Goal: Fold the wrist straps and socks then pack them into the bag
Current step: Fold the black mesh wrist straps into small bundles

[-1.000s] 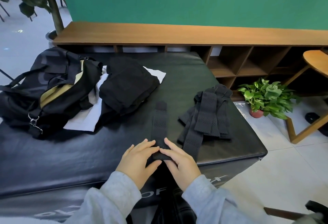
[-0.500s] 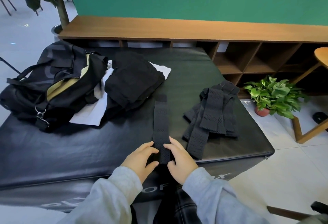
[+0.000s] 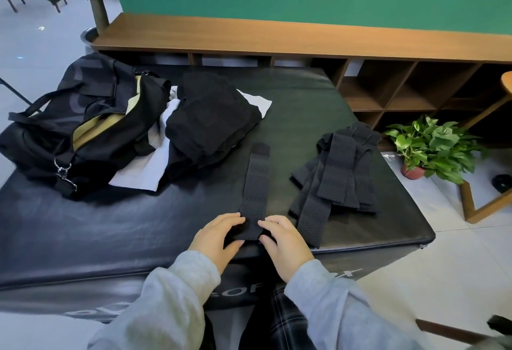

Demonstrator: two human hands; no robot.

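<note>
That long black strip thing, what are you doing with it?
A person is packing workout gear. Both hands, the left hand and the right hand, pinch the near end of one wrist strap laid out straight on the black mat, ready for folding. More straps lie in a pile to the right. The bag sits open at the left, beside folded dark clothes.

The wrist strap (image 3: 256, 191) is matt black perforated mesh cloth, as are the strap pile (image 3: 336, 172) pieces. The padded mat (image 3: 116, 227) has a smooth, semi-glossy black leather-like skin. The duffel bag (image 3: 83, 125) is matt woven fabric with a shiny metal clip (image 3: 64, 171). The shelf unit (image 3: 304, 36) is smooth wood-grain board. The sleeves (image 3: 177, 302) are soft grey fleece-like cloth.
</note>
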